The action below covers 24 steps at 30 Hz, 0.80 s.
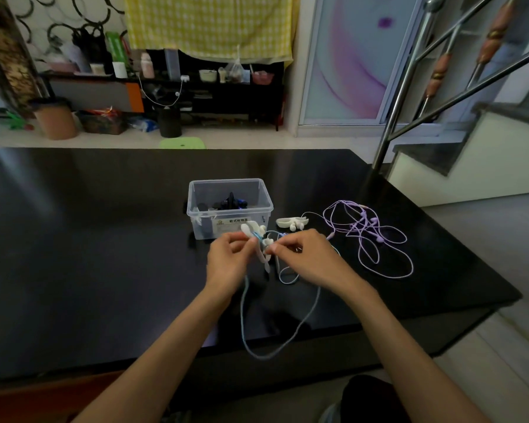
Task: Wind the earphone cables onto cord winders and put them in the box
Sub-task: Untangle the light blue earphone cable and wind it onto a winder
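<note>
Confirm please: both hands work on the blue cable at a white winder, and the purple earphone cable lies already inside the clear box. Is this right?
Not quite. The head view shows the purple earphone cable lying loose on the black table, to the right of the clear box. The left hand and right hand do work on the blue cable at a white winder.

A glossy black tabletop (pixel 104 239) is carrying a clear box (pixel 229 209) that is holding dark items. A white cord winder (pixel 252 232) is showing pale blue cable (pixel 245 315) around it. Lilac earphones (pixel 376 236) are lying tangled beside a second white winder (pixel 290 221).
</note>
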{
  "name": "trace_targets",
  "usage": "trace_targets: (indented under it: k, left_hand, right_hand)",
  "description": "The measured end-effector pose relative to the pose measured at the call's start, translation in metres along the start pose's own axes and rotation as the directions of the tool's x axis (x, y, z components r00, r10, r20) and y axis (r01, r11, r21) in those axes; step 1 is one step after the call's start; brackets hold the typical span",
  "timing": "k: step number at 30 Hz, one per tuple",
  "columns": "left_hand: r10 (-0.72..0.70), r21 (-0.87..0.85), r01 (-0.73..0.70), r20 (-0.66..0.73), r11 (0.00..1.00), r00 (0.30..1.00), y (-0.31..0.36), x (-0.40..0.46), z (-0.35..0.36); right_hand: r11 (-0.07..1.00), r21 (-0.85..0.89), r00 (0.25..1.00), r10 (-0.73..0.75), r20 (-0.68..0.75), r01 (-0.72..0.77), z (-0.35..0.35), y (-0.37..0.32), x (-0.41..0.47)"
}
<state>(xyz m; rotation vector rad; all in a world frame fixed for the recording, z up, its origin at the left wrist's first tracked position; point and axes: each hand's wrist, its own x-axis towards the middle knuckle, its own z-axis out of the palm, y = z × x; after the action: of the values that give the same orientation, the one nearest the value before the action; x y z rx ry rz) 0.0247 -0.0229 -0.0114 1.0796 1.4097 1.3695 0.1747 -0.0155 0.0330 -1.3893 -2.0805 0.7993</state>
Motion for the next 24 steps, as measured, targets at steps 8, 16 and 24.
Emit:
trace_targets:
  k: [8,16,24]
  left_hand:
    - [-0.033,0.344,-0.144,0.458,0.928,0.888,0.011,-0.004,-0.004]
    - [-0.112,0.184,-0.028,0.706,0.983,0.699,0.029,-0.016,-0.007]
    - [-0.079,0.041,0.071,0.703,0.997,0.707,0.031,-0.017,-0.002]
  right_hand:
    - [0.973,-0.190,0.990,-0.127,0.054,0.135,-0.035,0.010,-0.004]
    - [0.985,0.166,0.979,0.011,0.203,-0.045,-0.063,0.024,-0.017]
    - [0.926,0.330,0.969,0.117,0.218,-0.186,-0.050,0.035,-0.017]
